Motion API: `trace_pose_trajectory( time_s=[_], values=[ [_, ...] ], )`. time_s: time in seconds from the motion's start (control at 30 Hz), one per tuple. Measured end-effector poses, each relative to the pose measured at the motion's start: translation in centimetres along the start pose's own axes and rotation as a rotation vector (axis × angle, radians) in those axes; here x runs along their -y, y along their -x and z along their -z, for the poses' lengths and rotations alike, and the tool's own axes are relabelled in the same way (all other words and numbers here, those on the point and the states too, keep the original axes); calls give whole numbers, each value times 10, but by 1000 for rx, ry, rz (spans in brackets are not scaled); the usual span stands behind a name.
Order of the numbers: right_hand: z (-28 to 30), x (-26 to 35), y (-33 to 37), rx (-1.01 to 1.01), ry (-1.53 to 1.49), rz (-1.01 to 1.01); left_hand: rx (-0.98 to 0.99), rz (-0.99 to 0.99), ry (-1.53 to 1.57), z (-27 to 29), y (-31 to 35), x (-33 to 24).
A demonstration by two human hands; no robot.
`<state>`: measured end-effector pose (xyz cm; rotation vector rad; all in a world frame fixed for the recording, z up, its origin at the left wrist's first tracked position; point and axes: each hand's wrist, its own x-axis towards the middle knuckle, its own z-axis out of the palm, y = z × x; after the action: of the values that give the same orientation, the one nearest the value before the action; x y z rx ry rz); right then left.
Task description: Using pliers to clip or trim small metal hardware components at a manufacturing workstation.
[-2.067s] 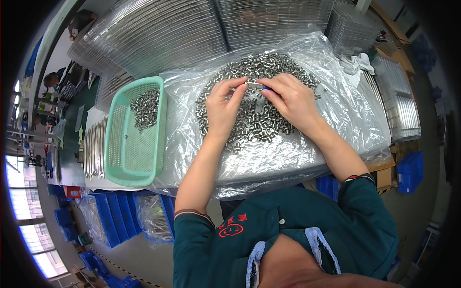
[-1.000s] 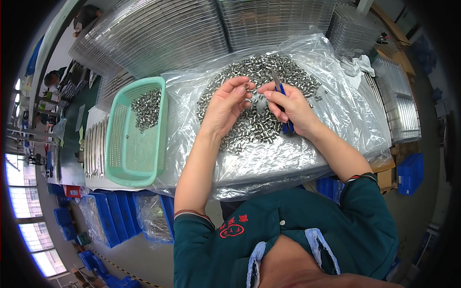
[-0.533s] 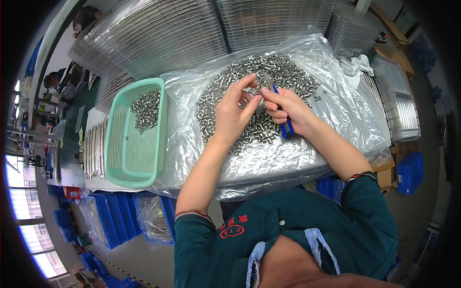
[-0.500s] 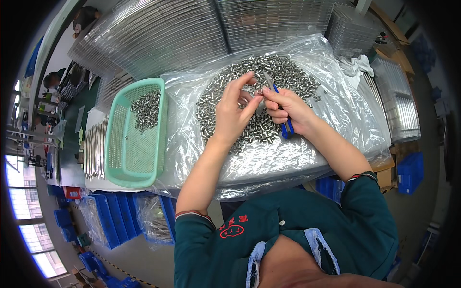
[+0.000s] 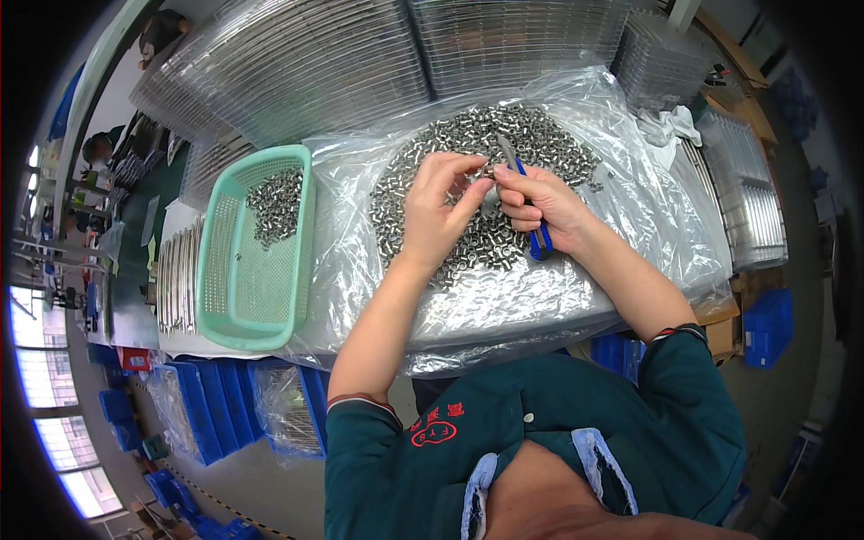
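A wide heap of small, shiny metal ring-like fittings lies on clear plastic sheeting, and both hands are above it. My right hand is wrapped round a box cutter with a blue handle; its grey blade end points away from me. The fingertips of my left hand meet those of the right over the heap. The left thumb and index finger close on what looks like one small metal fitting, mostly hidden by the fingers. The right thumb and index finger are also up against it.
To the left a green plastic basket holds a smaller pile of fittings. Stacked clear plastic trays stand along the back, with more trays at the right. Blue bins sit below the table's front edge. A white cloth lies at the far right.
My left index finger has come down from its raised position toward the thumb and the small fitting. The right hand and the box cutter have hardly moved.
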<state>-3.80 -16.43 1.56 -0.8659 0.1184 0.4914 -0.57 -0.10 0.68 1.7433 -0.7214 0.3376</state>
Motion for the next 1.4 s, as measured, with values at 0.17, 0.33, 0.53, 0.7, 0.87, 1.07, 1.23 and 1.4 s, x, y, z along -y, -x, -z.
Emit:
trace_pose_trajectory(
  time_s=[0.17,0.33,0.53,0.7,0.87,1.07,1.23,1.4],
  values=[
    [0,-2,0,-16,32,19,39,51,9,0,0,-1],
    [-1,0,0,-36,-22,75,9,112,97,1,-1,4],
    [-1,-2,0,-25,83,20,29,16,-18,-3,1,2],
    [0,0,-1,11,-35,11,5,100,25,-4,0,0],
    [1,-2,-2,-9,25,11,41,19,-57,-2,0,0],
    [0,-2,0,-12,15,36,52,28,-105,-1,0,-1],
    [1,-2,-1,-12,-23,40,47,36,-102,-1,0,-2],
    [0,-2,-1,-32,47,36,52,-69,-160,-2,0,2]
  ],
)
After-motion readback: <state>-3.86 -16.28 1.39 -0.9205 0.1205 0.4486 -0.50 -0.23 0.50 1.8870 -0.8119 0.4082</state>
